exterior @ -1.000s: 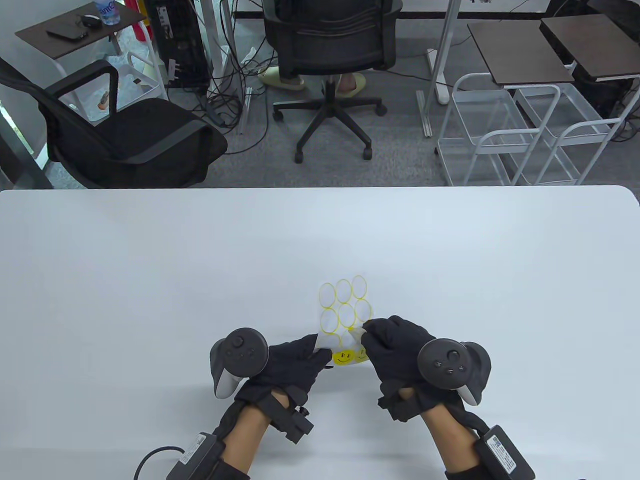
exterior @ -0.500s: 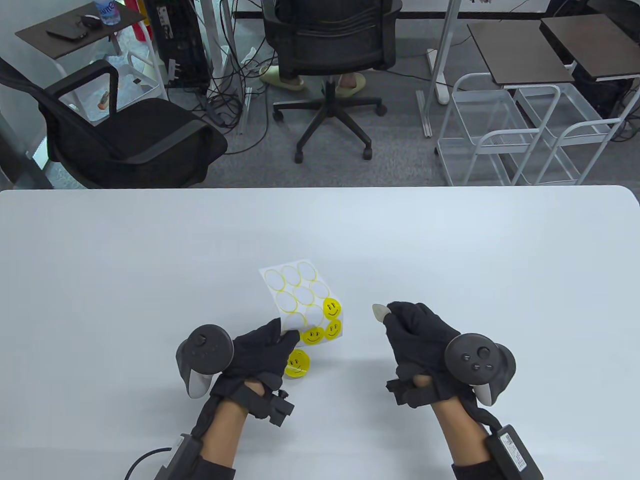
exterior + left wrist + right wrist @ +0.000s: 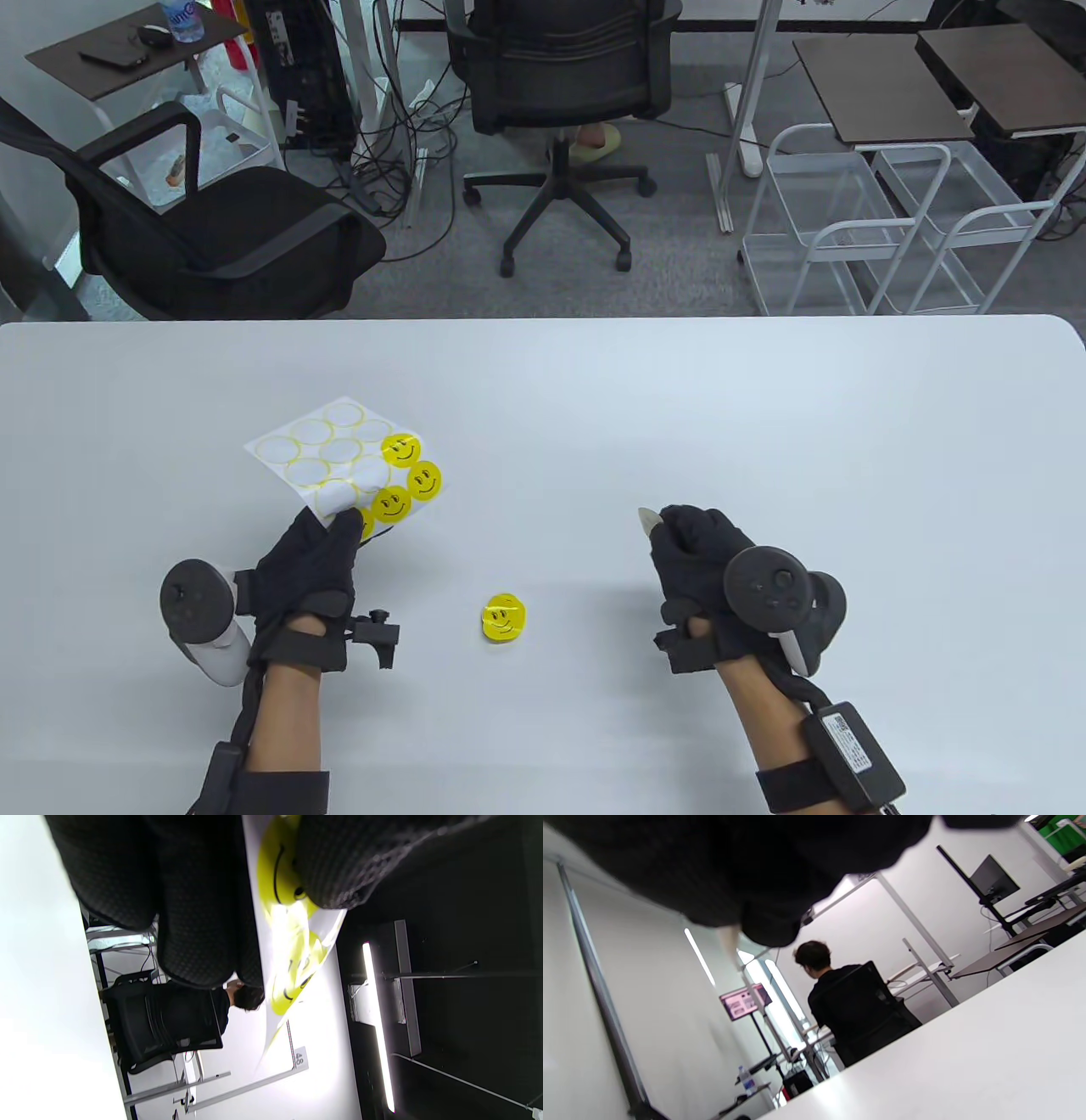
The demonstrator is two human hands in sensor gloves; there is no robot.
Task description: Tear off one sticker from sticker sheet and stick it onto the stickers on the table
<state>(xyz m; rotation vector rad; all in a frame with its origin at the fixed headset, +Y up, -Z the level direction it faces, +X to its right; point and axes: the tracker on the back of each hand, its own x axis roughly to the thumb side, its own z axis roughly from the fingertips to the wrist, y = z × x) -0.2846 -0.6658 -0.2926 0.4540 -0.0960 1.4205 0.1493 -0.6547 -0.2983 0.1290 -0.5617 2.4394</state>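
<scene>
A white sticker sheet (image 3: 331, 454) with empty yellow rings and several yellow smiley stickers along its right edge is at the table's left. My left hand (image 3: 327, 539) pinches its near corner; the left wrist view shows the sheet (image 3: 292, 938) between my gloved fingers. My right hand (image 3: 670, 531) pinches a peeled sticker (image 3: 648, 519), its pale back showing, above the table at the right; it shows edge-on in the right wrist view (image 3: 729, 942). A small pile of yellow smiley stickers (image 3: 505, 618) lies on the table between my hands.
The white table (image 3: 764, 407) runs across the view. Beyond its far edge stand two black office chairs (image 3: 221, 229), white wire carts (image 3: 857, 229) and small dark side tables. A person sits in a chair in the wrist views (image 3: 840, 993).
My left hand has carried the sheet left and away from the right hand, uncovering the sticker pile on the table. My right hand pulled the sticker free and stays at the right.
</scene>
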